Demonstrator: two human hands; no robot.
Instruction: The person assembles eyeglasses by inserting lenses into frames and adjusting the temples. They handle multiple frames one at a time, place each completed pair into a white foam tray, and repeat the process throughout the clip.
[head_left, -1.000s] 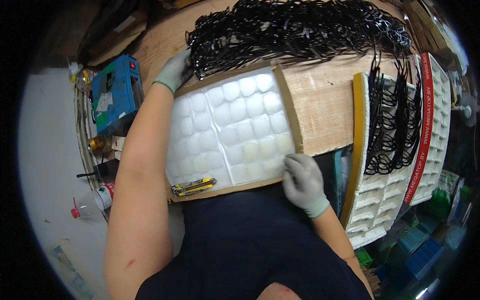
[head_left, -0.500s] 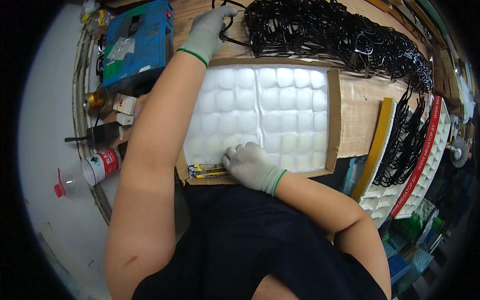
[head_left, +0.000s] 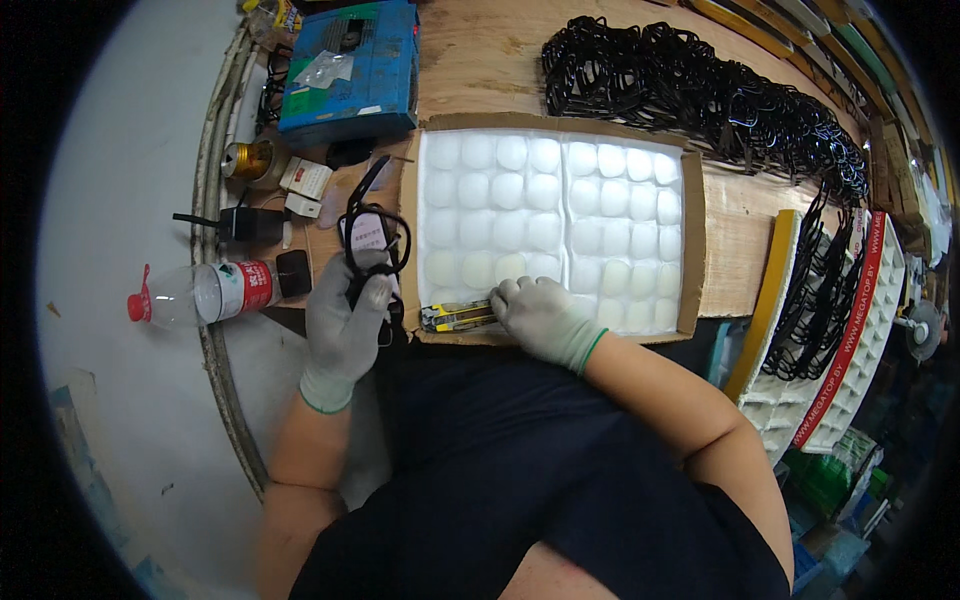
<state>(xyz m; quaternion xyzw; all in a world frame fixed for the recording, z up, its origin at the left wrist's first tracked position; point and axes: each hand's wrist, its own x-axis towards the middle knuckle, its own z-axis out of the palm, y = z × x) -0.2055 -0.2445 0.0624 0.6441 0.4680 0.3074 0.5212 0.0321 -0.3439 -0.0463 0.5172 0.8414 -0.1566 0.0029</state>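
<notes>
The yellow utility knife [head_left: 458,316] lies lengthwise along the tray's near edge, clamped at its right end by the right hand [head_left: 540,318]; black eyeglass frames [head_left: 372,240] are gripped by the left hand [head_left: 345,325].

bottle [head_left: 200,293] left of tray [head_left: 553,215], knife [head_left: 458,316] on it

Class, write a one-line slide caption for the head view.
Gloved left hand holds black eyeglass frames; right hand grips a yellow utility knife on a white tray.

Blue box [head_left: 348,68], plastic bottle [head_left: 200,294], gold can [head_left: 246,159] left; frame pile [head_left: 700,95] behind.
</notes>
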